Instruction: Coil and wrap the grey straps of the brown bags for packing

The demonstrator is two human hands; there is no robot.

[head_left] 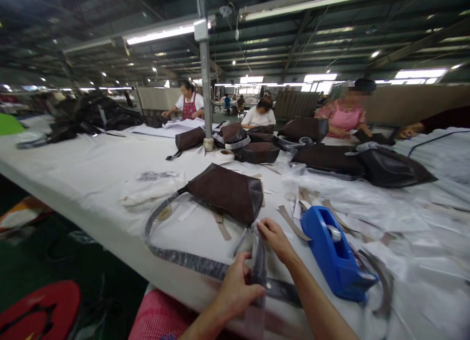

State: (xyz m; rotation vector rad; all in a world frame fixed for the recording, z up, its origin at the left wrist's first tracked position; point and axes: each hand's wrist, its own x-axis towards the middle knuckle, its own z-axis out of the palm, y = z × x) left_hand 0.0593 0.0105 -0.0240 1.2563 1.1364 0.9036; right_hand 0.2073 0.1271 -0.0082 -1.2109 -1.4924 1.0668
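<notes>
A dark brown bag lies on the white table in front of me. Its long strap, which looks wrapped in clear plastic, loops out to the left and back along the table's near edge. My left hand is closed round the plastic-covered strap end hanging down from the bag's near corner. Higher up, close to that corner, the fingers of my right hand pinch the same strap end. A blue tape dispenser stands just right of my right forearm.
Several brown bags lie farther back around a metal post. Clear plastic and paper strips are spread to the right. A dark pile sits at the far left. Co-workers work across the table; a red stool stands below left.
</notes>
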